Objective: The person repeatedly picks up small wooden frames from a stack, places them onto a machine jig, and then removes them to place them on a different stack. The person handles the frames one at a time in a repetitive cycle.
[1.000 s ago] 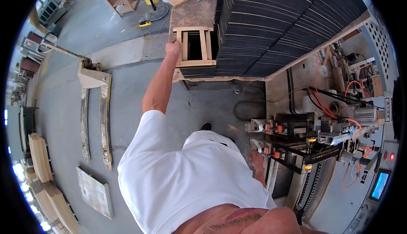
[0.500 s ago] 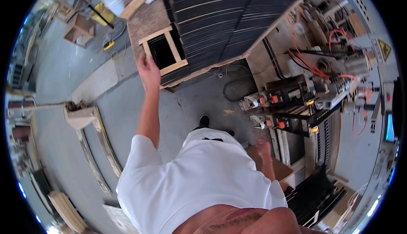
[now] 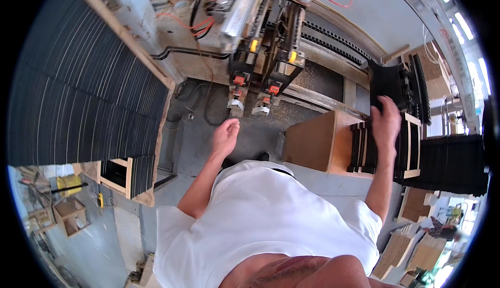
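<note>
My left hand (image 3: 225,138) hangs in mid-air in front of the machine, its fingers loosely bent and nothing seen in them. My right hand (image 3: 386,122) reaches out to the right with its fingers apart, over a stack of black panels (image 3: 363,144). Whether it touches them I cannot tell. Beside that hand a pale wooden frame (image 3: 413,147) stands at the side of the stack. The stack rests on a brown wooden box-like stand (image 3: 311,141).
Ahead is a machine with two black arms (image 3: 266,77) bearing orange and yellow parts. A tall stack of black panels (image 3: 88,90) fills the left, with another wooden frame (image 3: 127,177) at its near end. More black panels (image 3: 450,164) lie far right. A person (image 3: 442,231) is behind them.
My view has turned right, from the left stack to the machine and the right stack. My left hand has left the wooden frame there. My right hand has risen and reached outward.
</note>
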`<action>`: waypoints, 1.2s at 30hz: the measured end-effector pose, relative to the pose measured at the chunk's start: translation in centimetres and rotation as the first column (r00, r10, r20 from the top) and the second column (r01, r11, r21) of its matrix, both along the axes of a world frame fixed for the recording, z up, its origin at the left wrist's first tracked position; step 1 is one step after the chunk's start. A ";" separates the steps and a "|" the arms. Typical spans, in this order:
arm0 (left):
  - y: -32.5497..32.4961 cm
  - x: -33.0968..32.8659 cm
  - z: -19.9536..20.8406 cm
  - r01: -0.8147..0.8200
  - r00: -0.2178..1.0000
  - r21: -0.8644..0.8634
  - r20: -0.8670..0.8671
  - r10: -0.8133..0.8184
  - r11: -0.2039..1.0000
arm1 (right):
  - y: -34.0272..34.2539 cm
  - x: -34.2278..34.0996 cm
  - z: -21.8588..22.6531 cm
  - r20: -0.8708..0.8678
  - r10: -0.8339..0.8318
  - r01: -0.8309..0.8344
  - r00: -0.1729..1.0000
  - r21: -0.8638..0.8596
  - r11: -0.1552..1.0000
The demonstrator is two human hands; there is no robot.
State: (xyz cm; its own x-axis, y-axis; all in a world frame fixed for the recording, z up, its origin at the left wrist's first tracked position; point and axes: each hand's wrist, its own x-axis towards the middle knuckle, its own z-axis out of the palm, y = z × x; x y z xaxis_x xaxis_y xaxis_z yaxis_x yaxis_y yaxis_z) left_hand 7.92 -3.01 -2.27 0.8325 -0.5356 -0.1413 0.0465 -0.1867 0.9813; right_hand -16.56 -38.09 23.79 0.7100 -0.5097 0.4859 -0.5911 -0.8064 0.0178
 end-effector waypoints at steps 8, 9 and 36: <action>-12.4 2.1 -2.5 0.141 0.990 -0.069 -0.013 -0.142 0.988 | -4.2 -19.2 0.4 -0.078 -0.584 0.585 0.808 0.226 0.779; -13.9 2.6 -2.4 0.124 0.990 -0.090 -0.051 -0.129 0.988 | -4.3 -19.6 -0.1 0.004 -0.581 0.545 0.814 0.342 0.766; -58.0 33.2 4.3 -0.075 0.973 0.193 0.230 0.029 0.978 | -2.6 -3.8 5.3 0.173 -0.425 0.316 0.889 0.441 0.840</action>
State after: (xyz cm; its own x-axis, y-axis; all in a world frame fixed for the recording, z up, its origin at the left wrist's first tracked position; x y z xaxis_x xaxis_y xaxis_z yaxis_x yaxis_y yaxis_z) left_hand 41.08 -60.99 2.05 0.8810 -0.4709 -0.0464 -0.1566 -0.3827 0.9105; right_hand -20.41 -40.69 29.04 0.3083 -0.8936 0.3261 -0.7858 -0.4325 -0.4422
